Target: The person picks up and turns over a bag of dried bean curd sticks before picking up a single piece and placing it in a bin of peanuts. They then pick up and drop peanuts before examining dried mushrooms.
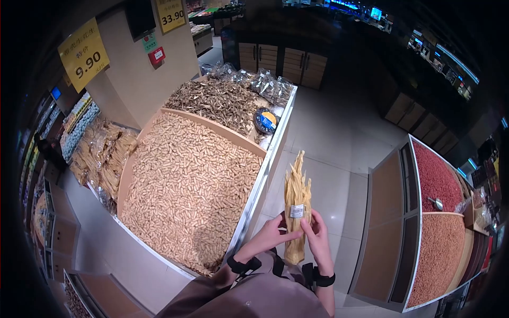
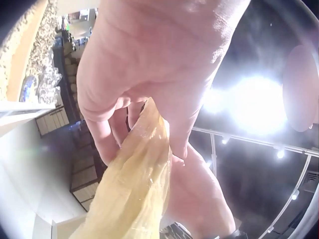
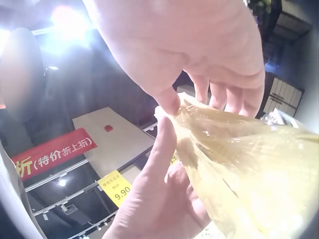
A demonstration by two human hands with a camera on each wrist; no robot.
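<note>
A long clear bag of pale yellow dried sticks [image 1: 295, 191] with a white label is held upright in front of the body. The left hand [image 1: 273, 233] grips its left side, fingers curled behind it and thumb across the front. On the opposite side the right hand [image 1: 318, 238] grips it near the same height, thumb at the front. In the left wrist view the bag [image 2: 132, 184] runs down from the left hand [image 2: 149, 64]. The right wrist view shows the right hand [image 3: 199, 55] with its fingers behind the bag [image 3: 244, 164].
A wide bin of peanuts [image 1: 191, 175] stands at the left, with dried goods [image 1: 217, 100] behind it and bagged yellow goods [image 1: 103, 148] beside it. Bins of red [image 1: 435, 175] and tan peanuts [image 1: 437, 254] stand at the right. Tiled floor [image 1: 328, 132] lies between.
</note>
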